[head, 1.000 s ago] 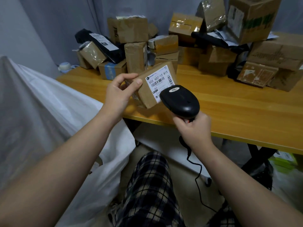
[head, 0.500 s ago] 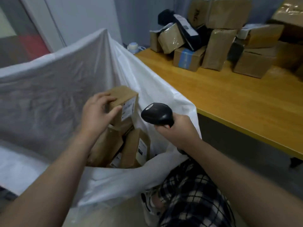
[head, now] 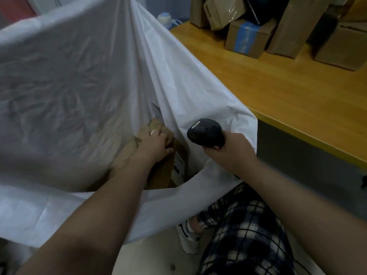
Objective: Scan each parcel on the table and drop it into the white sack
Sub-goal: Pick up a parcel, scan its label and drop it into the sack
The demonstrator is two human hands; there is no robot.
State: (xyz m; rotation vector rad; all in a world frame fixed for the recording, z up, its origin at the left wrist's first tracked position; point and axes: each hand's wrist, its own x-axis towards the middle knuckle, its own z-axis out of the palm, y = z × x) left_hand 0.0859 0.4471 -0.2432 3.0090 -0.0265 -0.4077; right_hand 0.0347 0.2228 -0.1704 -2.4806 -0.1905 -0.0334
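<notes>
The white sack stands open at the left, against the table edge. My left hand is down inside it, fingers curled over a brown cardboard parcel that lies on other brown parcels. One of those, a parcel with a white label, stands upright just right of the hand. My right hand grips the black barcode scanner over the sack's near right rim. More brown parcels are stacked at the back of the wooden table.
A box with blue tape stands nearest in the stack. A small white and blue jar sits at the table's far left corner. My checked trouser leg and white shoe are below the sack's rim.
My left hand carried the parcel from in front of the scanner, left over the sack, and has now lowered it deep inside. My view swung left and down; the scanner followed.
</notes>
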